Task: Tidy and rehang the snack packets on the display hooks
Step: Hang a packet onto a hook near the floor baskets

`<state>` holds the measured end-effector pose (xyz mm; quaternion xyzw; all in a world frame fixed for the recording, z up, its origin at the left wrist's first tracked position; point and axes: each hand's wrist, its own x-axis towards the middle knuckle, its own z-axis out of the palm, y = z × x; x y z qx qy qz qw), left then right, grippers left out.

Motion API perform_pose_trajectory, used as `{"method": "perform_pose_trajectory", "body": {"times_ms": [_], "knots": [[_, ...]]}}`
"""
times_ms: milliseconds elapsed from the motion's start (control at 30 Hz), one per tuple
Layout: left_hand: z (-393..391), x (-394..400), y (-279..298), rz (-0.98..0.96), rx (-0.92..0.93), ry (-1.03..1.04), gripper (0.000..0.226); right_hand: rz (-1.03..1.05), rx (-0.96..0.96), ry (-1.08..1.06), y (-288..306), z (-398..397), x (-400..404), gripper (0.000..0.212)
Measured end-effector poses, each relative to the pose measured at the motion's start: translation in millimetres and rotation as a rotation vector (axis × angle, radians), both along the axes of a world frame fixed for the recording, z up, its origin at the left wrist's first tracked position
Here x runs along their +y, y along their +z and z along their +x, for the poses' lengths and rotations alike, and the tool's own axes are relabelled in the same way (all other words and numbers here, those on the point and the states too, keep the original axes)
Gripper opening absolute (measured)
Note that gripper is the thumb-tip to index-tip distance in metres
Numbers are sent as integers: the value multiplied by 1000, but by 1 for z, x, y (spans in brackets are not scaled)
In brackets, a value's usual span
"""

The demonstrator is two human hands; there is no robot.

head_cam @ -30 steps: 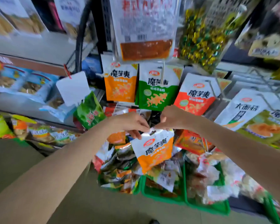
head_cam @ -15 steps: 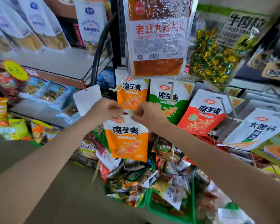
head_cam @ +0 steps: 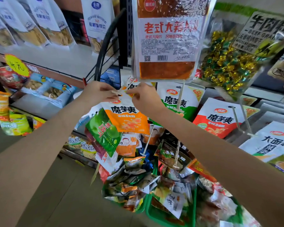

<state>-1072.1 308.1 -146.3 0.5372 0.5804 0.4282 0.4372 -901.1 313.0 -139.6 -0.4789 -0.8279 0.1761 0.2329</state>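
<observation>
An orange and white snack packet hangs between my hands, held by its top edge. My left hand pinches the top left corner and my right hand pinches the top right. The packet's top sits at the tip of a pale display hook, whose end bar shows between my fingers. More orange packets hang behind on the same hook, mostly hidden. A green packet and a red packet of the same brand hang on hooks to the right.
A large clear bag of brown strips hangs just above my hands. A bag of foil candies hangs at upper right. Green baskets of loose small packets sit below. A green candy bag hangs lower left. Shelves with bags run along the left.
Both hands have lifted the orange packet from over the baskets up to the hook with the other orange packets. The view has tilted upward.
</observation>
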Motion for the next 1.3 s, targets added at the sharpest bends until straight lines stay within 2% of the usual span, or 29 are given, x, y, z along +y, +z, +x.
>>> {"method": "perform_pose_trajectory", "body": {"times_ms": [233, 433, 600, 667, 800, 933, 967, 1033, 1100, 1200, 1300], "knots": [[-2, 7, -1, 27, 69, 0, 14, -29, 86, -42, -2, -4, 10, 36], [-2, 12, -5, 76, 74, 26, 22, -18, 174, -90, -3, -5, 10, 33], [6, 33, -11, 93, 226, 3, 30, -57, 108, -192, -9, -2, 18, 29], [7, 39, -19, 166, 266, 18, 38, -106, 67, -254, -10, 1, 25, 27], [14, 32, -49, 332, 608, 26, 59, -211, 21, -291, -10, -5, 32, 29], [31, 17, -68, 328, 778, 212, 48, -303, 123, -332, -14, -16, 30, 12], [35, 13, -71, 318, 839, 207, 46, -310, 112, -337, -16, -16, 27, 28], [43, 2, -80, 346, 987, 58, 44, -287, 67, -352, -21, -14, 12, 48], [52, -11, -89, 424, 1026, -132, 38, -260, 59, -355, -22, -8, -10, 56], [72, -22, -89, 533, 979, -215, 22, -132, 34, -248, -9, 18, -39, 48], [100, -22, -69, 689, 880, -210, 29, 96, 90, -296, 18, 55, -49, 39]]}}
